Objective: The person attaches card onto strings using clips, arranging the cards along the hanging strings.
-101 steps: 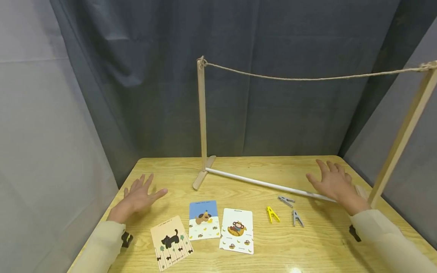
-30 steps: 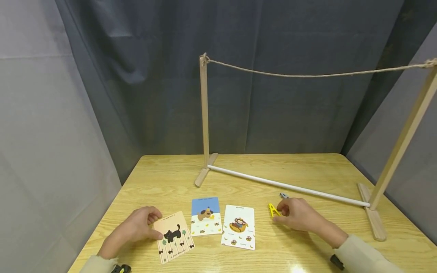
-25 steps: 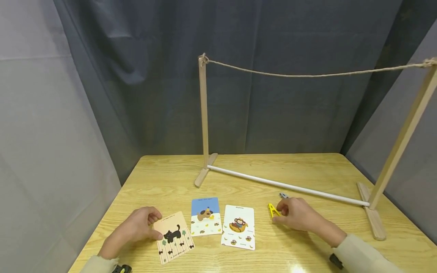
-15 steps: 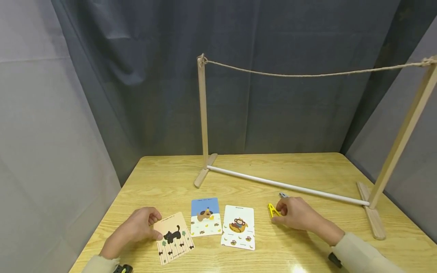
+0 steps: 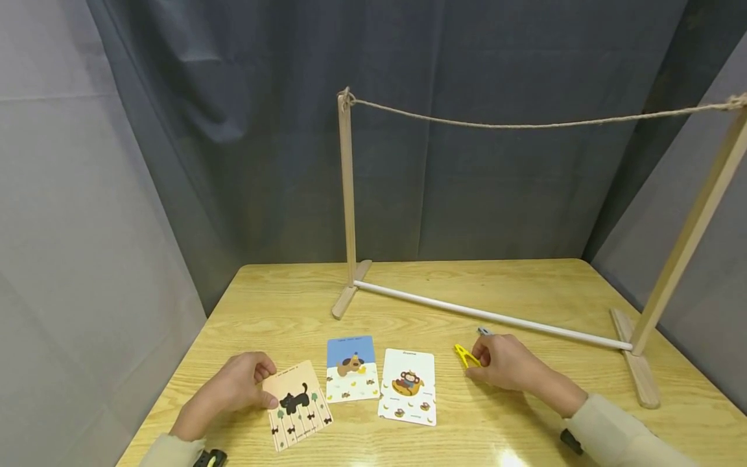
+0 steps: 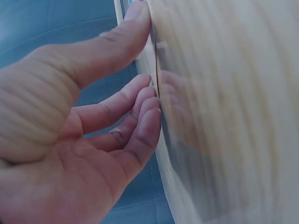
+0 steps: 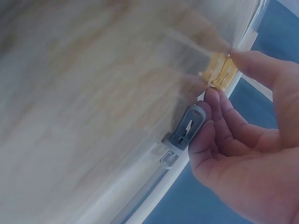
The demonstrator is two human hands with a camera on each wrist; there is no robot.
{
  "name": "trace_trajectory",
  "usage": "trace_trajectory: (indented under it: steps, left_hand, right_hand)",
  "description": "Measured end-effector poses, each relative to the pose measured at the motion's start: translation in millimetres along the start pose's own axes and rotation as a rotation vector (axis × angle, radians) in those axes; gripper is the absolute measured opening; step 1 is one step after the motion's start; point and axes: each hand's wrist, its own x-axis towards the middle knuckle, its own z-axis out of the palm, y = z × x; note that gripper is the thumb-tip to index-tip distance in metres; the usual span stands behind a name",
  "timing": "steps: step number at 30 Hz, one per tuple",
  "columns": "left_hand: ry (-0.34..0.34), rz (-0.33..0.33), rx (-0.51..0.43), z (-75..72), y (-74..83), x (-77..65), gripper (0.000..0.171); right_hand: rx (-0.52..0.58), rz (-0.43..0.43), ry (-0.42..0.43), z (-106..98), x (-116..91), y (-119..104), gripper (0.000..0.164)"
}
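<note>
My left hand (image 5: 236,383) grips the upper left corner of a peach card (image 5: 312,389) with a black cat on it; thumb at its left edge, fingertips at the top corner. In the left wrist view the left hand (image 6: 70,130) has curled fingers low against the table. Thumb and forefinger of my right hand (image 5: 509,363) pinch a yellow clothespin (image 5: 462,354) by its handles on the tabletop. A grey clothespin (image 5: 484,331) peeks out behind that hand. The right wrist view shows a grey clothespin (image 7: 190,126) beside the curled fingers and the yellow clothespin (image 7: 226,74) at the thumb.
Two more cards lie between the hands: a blue-and-white dog card (image 5: 352,373) and a white monkey card (image 5: 406,405). Behind them stands a wooden frame (image 5: 347,194) with a twine line (image 5: 502,126) on top and a white rod (image 5: 443,303) below.
Earlier both hands hovered spread above the table; they came down to the cat card and the yellow clothespin. Over the last half second the clothespin has turned slightly, its tip swinging left.
</note>
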Motion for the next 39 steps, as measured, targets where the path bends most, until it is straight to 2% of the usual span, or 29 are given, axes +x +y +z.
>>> trace_trajectory:
  steps: [16,23,31,36,39]
  left_hand:
    - [0.026,-0.003,0.0,-1.8,7.3,-1.3,0.053]
    - [0.007,0.035,-0.001,-2.1,2.2,-0.2,0.056]
    - [-0.036,0.107,-0.074,-7.6,-4.8,4.1,0.064]
    - [-0.022,0.089,-0.113,-10.6,-10.2,12.1,0.064]
    - [-0.011,0.094,-0.167,-14.8,-12.4,18.0,0.063]
  right_hand:
    - [0.009,-0.001,0.008,-1.7,-1.1,-3.1,0.031]
    - [0.033,-0.014,0.018,-3.5,-0.5,-3.7,0.028]
    - [0.064,-0.021,0.026,-2.6,3.6,0.7,0.021]
    - [0.081,-0.012,0.026,-4.3,7.0,1.3,0.021]
    - [0.097,0.002,0.034,-8.6,9.4,-0.5,0.023]
